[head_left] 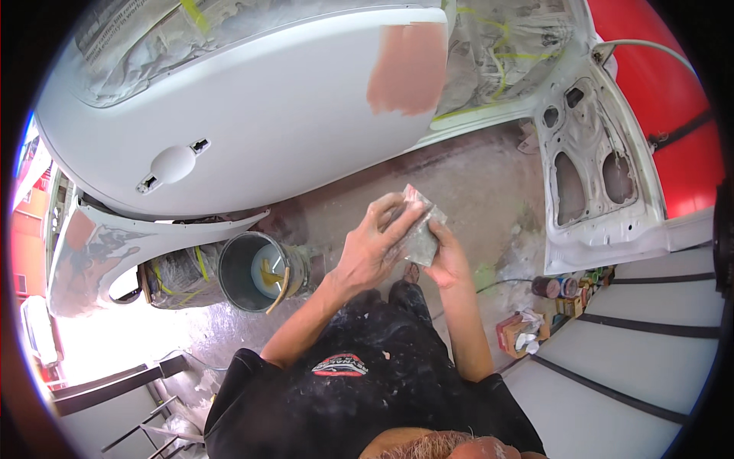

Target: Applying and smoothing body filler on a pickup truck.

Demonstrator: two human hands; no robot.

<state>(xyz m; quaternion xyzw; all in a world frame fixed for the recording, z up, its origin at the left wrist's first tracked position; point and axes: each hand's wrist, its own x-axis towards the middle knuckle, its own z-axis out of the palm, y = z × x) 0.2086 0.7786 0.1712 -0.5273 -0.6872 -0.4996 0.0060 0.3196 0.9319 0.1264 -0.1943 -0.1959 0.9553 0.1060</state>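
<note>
In front of my body, both hands hold a dusty grey, flat squarish piece that looks like folded sandpaper (420,243), with a reddish patch at its far corner. My left hand (368,243) grips it from the left, its fingers bent over the upper face. From the right, my right hand (449,264) pinches its edge, thumb near the side; the other fingers are mostly hidden beneath. Beyond my hands is a pale grey car door (260,107), bearing a smooth pinkish-brown filler patch (409,69) at its right end.
A dark bucket (238,271) with cloudy water and a yellowish thing inside stands at left, beside a masked wheel (180,277). The fender (99,252) is at far left. An open door frame (592,161) stands at right, with cans (547,287) and a box (516,333) below.
</note>
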